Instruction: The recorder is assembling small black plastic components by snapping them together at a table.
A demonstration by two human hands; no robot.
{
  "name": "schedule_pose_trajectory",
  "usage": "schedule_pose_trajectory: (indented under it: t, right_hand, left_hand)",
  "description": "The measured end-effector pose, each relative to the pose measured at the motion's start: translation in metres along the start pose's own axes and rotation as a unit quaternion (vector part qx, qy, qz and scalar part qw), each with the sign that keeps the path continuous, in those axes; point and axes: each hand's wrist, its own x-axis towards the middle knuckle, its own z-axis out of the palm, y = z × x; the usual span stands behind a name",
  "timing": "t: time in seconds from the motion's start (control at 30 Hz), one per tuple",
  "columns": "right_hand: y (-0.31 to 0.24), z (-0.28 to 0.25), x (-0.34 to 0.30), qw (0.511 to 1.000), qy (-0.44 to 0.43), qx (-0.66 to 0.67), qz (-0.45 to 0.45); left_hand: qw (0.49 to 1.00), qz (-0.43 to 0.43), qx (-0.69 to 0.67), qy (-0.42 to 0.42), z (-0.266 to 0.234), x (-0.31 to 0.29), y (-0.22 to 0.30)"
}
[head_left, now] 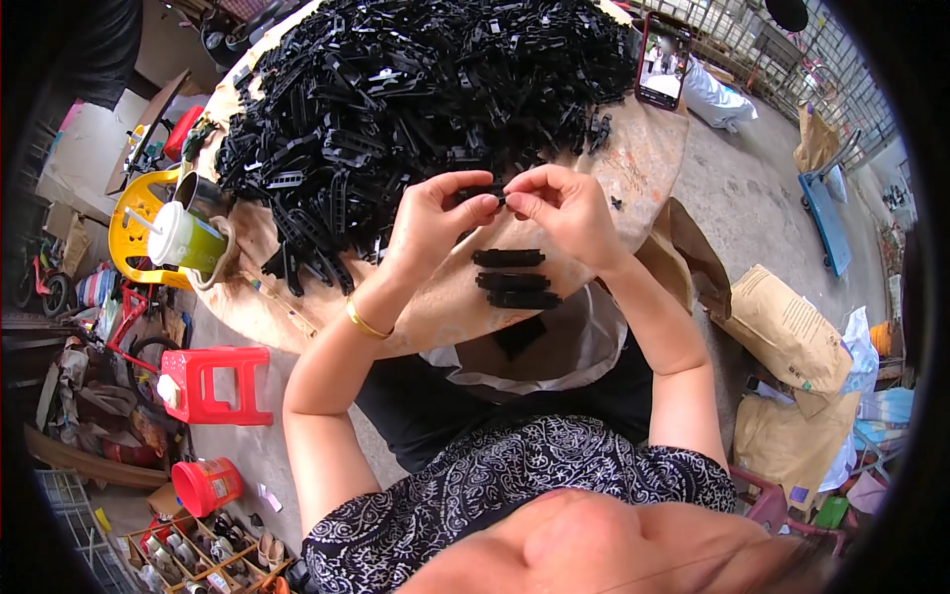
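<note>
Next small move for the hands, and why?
Probably lay the small black part with the row of black pieces: the left hand and right hand pinch it just beyond that row. Whether it needs more handling first, I can't tell.

An informal, garage-like workshop with household things mixed in. Just beyond the left hand point(435, 228) and the right hand point(572, 213), a big heap of black plastic parts point(396, 89) covers much of a cloth-covered round table point(648, 148). Right of the hands, brown paper sacks point(787, 337) lie on a bare grey floor point(742, 183); farther off stand a blue platform trolley point(826, 223) and a metal grille point(722, 28). Well left are a yellow chair point(127, 238), a red plastic stool point(226, 358) and, closer to the person, a shoe rack point(220, 567).
</note>
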Motion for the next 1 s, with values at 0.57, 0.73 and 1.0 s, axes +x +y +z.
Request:
schedule_pose_trajectory:
  t: [0.57, 0.73, 1.0]
  right_hand:
    - [-0.009, 0.006, -0.003, 0.935, 0.079, -0.226, -0.264]
    - [-0.008, -0.009, -0.007, 0.978, -0.024, -0.171, -0.117]
    - [0.000, -0.012, -0.009, 0.942, 0.010, -0.233, -0.240]
  left_hand:
    - [0.994, 0.108, -0.006, 0.002, 0.003, -0.002, -0.003]
    - [0.952, 0.171, 0.254, 0.029, 0.008, -0.009, 0.006]
    - [0.921, 0.262, 0.284, 0.044, 0.010, -0.011, 0.005]
